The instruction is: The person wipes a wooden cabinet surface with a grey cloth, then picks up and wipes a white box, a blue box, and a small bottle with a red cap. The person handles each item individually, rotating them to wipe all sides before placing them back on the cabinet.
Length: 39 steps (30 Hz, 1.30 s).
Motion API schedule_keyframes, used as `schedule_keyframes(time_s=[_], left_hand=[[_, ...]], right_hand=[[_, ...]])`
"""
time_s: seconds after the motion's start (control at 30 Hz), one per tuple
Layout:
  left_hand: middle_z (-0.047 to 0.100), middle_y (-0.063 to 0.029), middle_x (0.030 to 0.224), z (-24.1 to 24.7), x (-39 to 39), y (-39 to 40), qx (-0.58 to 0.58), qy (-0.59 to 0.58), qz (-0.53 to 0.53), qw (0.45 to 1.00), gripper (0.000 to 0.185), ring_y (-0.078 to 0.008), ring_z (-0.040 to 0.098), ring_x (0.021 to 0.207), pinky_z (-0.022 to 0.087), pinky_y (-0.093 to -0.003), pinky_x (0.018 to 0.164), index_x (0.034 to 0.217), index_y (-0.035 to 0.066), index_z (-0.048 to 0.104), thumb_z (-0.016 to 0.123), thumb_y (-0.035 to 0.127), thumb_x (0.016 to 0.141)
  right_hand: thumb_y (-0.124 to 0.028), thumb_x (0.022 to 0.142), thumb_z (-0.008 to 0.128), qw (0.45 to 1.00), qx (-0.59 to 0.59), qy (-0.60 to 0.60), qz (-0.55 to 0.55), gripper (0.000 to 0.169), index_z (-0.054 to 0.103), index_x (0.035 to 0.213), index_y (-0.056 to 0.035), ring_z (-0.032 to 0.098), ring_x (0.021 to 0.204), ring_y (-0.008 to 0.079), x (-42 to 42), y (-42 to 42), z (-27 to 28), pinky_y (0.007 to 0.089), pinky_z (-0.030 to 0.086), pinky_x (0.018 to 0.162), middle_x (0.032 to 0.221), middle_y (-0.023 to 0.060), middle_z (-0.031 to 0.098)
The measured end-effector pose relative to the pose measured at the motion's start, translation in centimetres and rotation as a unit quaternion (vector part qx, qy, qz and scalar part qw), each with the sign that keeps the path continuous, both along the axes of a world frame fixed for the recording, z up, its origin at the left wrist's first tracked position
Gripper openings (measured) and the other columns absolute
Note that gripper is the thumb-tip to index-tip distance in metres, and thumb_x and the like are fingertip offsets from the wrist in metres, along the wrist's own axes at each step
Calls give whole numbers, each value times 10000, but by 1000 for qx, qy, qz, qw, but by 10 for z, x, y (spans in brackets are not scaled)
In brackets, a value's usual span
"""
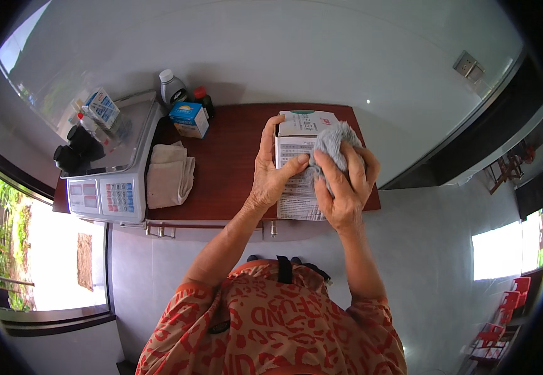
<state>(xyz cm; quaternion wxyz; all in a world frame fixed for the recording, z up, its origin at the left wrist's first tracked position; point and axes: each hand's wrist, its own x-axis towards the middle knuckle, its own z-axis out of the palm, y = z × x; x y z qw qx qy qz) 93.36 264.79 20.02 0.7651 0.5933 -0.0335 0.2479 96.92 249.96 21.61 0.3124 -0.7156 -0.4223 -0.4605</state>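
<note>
A white cardboard box (302, 207) with printed writing and a small table of text stands at the right part of a reddish-brown wooden cabinet top (234, 164). My left hand (274, 168) grips the box by its left side, with the thumb across the printed face. In my right hand (346, 192) a bunched grey cloth (335, 143) is pressed against the box's upper right part. The cloth and fingers hide that portion of the box.
Left of the box lies a folded beige cloth (170, 176). Beyond it are a blue and orange carton (189, 120), a grey bottle with a white cap (173, 86) and a dark red-capped bottle (204, 101). A digital weighing scale (105, 199) carries small containers. Red chairs (508, 307) stand far right.
</note>
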Motion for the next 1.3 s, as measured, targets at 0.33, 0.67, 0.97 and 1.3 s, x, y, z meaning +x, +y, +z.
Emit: schedule_keyframes(time_s=[0.33, 0.67, 0.97, 1.3], left_hand=[[495, -128, 1224, -2, 13, 3, 20, 0, 15, 1000, 536, -191, 467, 1110, 371, -341, 998, 1439, 133, 303, 439, 329, 959], [493, -141, 1209, -6, 10, 3, 24, 1, 23, 999, 589, -217, 470, 1112, 386, -378, 982, 1412, 158, 359, 539, 397, 905], [484, -73, 1194, -5, 13, 7, -32, 1, -6, 999, 443, -153, 456, 1094, 394, -330, 964, 1360, 154, 373, 471, 317, 960], [453, -63, 1167, -8, 17, 18, -130, 22, -96, 987, 413, -208, 512, 1077, 483, -377, 908, 1258, 163, 402, 529, 393, 939]], right_hand=[[-262, 811, 664, 999, -36, -2, -39, 231, 743, 1027, -267, 426, 1147, 238, -14, 10, -21, 405, 311, 947, 1230, -45, 602], [-215, 697, 742, 999, -39, 17, -19, 663, 549, 1322, -104, 505, 988, 244, -17, 6, -23, 408, 410, 841, 1166, 58, 572], [-106, 717, 685, 999, -10, 32, -6, 536, 611, 1247, -130, 502, 1016, 252, 6, 11, 5, 371, 415, 858, 1276, 32, 601], [-198, 767, 693, 998, -56, -19, 36, 304, 711, 1069, -231, 472, 984, 179, -8, 22, -4, 343, 390, 810, 1201, -114, 620]])
